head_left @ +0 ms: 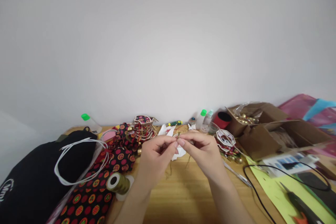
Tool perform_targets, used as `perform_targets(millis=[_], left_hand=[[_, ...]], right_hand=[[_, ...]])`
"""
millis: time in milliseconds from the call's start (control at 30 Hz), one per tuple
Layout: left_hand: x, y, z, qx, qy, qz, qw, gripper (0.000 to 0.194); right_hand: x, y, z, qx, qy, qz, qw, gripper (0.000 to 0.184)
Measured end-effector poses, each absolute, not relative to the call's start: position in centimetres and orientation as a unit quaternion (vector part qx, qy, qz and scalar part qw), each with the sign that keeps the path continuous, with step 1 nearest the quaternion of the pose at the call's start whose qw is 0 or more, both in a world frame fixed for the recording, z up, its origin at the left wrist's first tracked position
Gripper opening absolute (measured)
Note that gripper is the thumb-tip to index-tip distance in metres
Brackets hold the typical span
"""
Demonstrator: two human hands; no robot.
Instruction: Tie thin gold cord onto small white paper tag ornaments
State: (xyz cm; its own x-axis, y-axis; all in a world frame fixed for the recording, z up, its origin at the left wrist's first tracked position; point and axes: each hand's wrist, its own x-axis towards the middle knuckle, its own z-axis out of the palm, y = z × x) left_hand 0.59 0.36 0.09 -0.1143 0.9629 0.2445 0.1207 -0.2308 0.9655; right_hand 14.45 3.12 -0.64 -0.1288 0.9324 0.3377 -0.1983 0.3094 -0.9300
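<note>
My left hand point(156, 154) and my right hand point(205, 152) meet fingertip to fingertip above the wooden table. Each pinches a thin olive cord point(179, 134), a small bit of it poking up between the fingers. Loose strands dangle below the hands. Just behind them lies crumpled white tissue point(178, 153), partly hidden by my fingers. A spool of olive cord point(118, 182) rests to the left of my left wrist. Right of my right hand is a pile of ornaments with an octagonal animal-face patch point(225, 138) on top.
Dark patterned fabric point(90, 196), a white cable coil point(56, 168) and a black bag point(47, 168) fill the left. Stacked charms point(143, 120) and a green-capped bottle point(201, 119) stand by the wall. Cardboard boxes point(252, 143), a black cable point(258, 196) and a dark-handled pointed tool point(299, 201) occupy the right.
</note>
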Motion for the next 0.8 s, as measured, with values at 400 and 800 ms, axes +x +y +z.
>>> perform_targets(millis=[400, 800], left_hand=[[0.69, 0.58, 0.02, 0.538, 0.509, 0.559, 0.373, 0.015], [0.68, 1.03, -0.35, 0.448, 0.406, 0.571, 0.555, 0.024]], right_hand=[[14.18, 2.60, -0.33, -0.363, -0.658, 0.330, 0.571, 0.013], [14.49, 2.91, -0.15, -0.358, -0.526, 0.527, 0.563, 0.021]])
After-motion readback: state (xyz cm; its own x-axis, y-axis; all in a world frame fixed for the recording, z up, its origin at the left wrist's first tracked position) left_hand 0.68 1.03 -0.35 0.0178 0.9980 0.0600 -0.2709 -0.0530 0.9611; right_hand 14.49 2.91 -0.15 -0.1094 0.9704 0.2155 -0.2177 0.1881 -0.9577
